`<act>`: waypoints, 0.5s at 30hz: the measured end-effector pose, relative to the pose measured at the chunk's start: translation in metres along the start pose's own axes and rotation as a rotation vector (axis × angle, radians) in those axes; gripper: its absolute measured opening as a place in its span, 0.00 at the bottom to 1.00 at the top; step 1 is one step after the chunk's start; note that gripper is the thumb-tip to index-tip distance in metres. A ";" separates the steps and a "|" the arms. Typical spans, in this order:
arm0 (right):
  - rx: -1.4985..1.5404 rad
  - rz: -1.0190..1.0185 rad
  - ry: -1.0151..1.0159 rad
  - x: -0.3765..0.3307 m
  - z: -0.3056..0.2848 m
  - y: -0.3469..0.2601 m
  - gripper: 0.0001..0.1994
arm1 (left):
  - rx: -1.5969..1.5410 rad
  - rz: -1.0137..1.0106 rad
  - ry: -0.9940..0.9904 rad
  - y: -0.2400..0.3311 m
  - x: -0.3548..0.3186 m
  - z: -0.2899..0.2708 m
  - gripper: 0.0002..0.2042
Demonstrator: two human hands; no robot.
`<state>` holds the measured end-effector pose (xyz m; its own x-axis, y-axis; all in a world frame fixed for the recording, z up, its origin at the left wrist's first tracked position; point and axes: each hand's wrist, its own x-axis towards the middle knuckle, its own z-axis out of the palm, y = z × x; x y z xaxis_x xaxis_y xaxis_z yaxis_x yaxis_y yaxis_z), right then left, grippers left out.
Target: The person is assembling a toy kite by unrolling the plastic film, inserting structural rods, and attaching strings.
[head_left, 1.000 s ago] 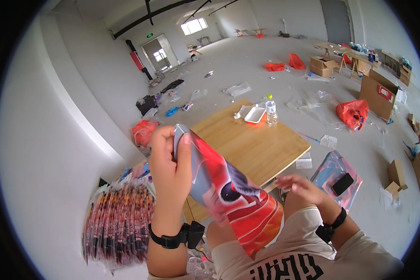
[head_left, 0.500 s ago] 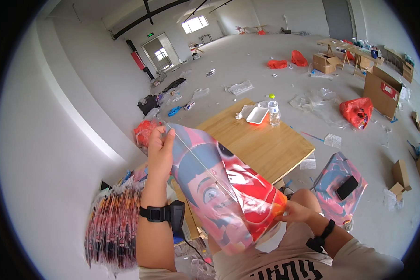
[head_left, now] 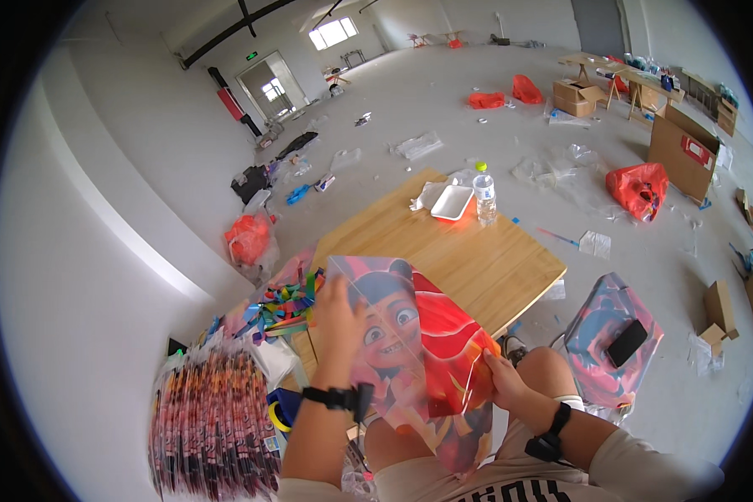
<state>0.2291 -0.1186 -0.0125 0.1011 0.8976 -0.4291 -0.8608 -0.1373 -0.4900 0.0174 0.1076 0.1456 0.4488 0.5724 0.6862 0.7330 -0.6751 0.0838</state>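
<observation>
Both hands clench a red cartoon-print kite [head_left: 418, 335] over the lap, left hand [head_left: 339, 314] gripping its upper edge, right hand [head_left: 500, 376] its lower side, near the wooden table [head_left: 477, 259].

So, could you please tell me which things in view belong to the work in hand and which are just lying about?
In hand:
- printed kite, held by left hand and right hand
- bundle of packed kites beside the person
- colourful streamers

Lying about:
- water bottle and white tray on the wooden table
- red bag
- cardboard box
</observation>
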 end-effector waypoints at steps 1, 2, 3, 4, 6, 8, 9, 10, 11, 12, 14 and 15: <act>-0.037 0.021 0.048 0.013 -0.012 0.001 0.17 | -0.083 -0.047 -0.186 0.018 -0.010 0.006 0.22; -0.034 0.024 0.050 0.022 -0.013 0.003 0.17 | -0.156 -0.100 -0.373 0.034 -0.024 0.008 0.21; 0.012 0.016 0.100 0.031 -0.007 0.007 0.18 | -0.207 -0.106 -0.386 0.036 -0.049 0.020 0.19; 0.056 0.007 0.151 0.040 -0.001 0.010 0.18 | -0.261 -0.113 -0.398 0.037 -0.073 0.034 0.18; 0.055 0.026 0.194 0.056 0.006 0.011 0.18 | -0.314 -0.220 -0.522 0.048 -0.102 0.051 0.17; 0.050 0.045 0.237 0.072 0.004 0.013 0.18 | -0.296 -0.176 -0.528 0.049 -0.131 0.071 0.17; 0.110 0.044 0.216 0.085 -0.002 0.016 0.18 | -0.277 -0.127 -0.536 0.048 -0.139 0.078 0.17; 0.171 0.042 0.199 0.092 -0.008 0.017 0.18 | -0.282 -0.133 -0.541 0.050 -0.140 0.081 0.17; 0.168 0.045 0.206 0.097 -0.017 0.015 0.18 | -0.295 -0.046 -0.651 0.052 -0.141 0.084 0.20; 0.094 0.078 0.181 0.100 -0.027 0.009 0.18 | -0.305 0.042 -0.761 0.052 -0.142 0.086 0.23; 0.019 0.116 0.147 0.104 -0.037 -0.001 0.19 | -0.219 0.038 -0.719 0.047 -0.162 0.097 0.25; 0.000 0.089 0.179 0.104 -0.042 -0.007 0.18 | -0.138 0.041 -0.677 0.047 -0.170 0.103 0.28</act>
<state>0.2664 -0.0415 -0.0856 0.1115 0.7928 -0.5992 -0.8703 -0.2132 -0.4440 0.0282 0.0262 -0.0419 0.7280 0.6793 0.0927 0.6570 -0.7299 0.1889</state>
